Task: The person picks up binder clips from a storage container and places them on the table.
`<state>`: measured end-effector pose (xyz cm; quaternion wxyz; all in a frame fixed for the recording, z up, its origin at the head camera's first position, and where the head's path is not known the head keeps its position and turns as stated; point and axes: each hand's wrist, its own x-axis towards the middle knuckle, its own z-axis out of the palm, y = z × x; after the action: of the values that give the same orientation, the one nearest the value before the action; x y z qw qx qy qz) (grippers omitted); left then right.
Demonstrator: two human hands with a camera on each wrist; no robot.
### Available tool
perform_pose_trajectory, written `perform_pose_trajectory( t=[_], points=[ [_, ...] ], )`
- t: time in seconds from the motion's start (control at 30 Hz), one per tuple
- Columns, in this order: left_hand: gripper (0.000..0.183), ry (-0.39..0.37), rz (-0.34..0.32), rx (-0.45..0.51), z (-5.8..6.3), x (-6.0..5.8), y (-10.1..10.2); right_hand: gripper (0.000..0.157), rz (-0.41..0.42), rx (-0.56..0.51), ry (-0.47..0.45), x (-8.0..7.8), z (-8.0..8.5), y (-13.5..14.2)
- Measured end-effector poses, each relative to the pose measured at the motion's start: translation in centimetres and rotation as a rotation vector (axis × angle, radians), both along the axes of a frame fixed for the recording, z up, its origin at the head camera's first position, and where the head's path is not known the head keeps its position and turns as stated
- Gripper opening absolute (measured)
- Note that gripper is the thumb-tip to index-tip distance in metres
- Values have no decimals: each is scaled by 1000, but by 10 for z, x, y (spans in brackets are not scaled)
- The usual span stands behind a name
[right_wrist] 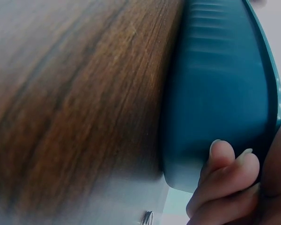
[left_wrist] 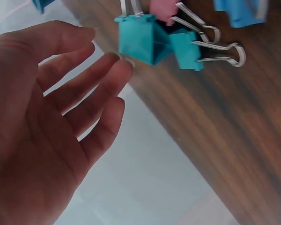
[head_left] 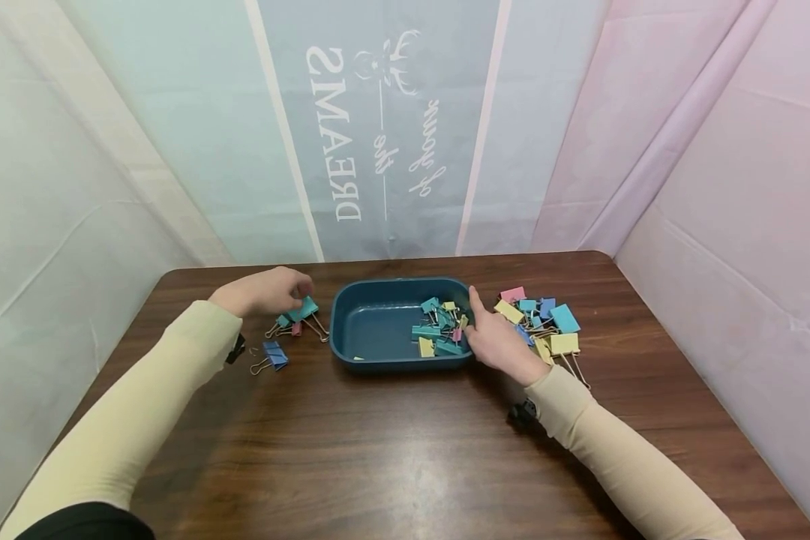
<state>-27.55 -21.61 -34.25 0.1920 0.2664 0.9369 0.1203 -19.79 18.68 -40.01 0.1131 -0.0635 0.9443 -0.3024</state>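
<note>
Head view sets teal, metal-handled binder clips point(head_left: 304, 308) left of the blue rectangular plastic tray point(head_left: 378, 326); wrist views alone reveal left hand point(left_wrist: 42, 129), grip loose and empty, and right hand point(right_wrist: 236, 183), fingers gripping the tray's outer wall.

The bin point(head_left: 378, 330) is dark teal. Binder clips point(head_left: 448, 348) inside it are teal, yellow and pink; clips left of it point(head_left: 277, 355) teal, pink, blue; clips right of it point(head_left: 565, 319) yellow, pink, blue, turquoise. Beneath it, a brown wood-grained table point(head_left: 405, 450); behind it, white-striped grey-blue cloth point(head_left: 405, 217).
</note>
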Motion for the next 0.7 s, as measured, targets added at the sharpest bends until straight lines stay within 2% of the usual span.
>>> perform_pose_trajectory(
  t=[0.1,0.2,0.5,0.7],
  points=[
    [35,-5,-12,21,6,-1,6,77,-2,5,4,0,-1,0],
    [33,10,-57,48,13,-3,17,77,-2,7,12,0,0,0],
    [26,44,-132,119,34,-5,65,77,-4,0,2,-1,1,-2],
    [26,73,-142,150,39,-9,96,76,-9,7,-8,0,1,-2]
  ],
)
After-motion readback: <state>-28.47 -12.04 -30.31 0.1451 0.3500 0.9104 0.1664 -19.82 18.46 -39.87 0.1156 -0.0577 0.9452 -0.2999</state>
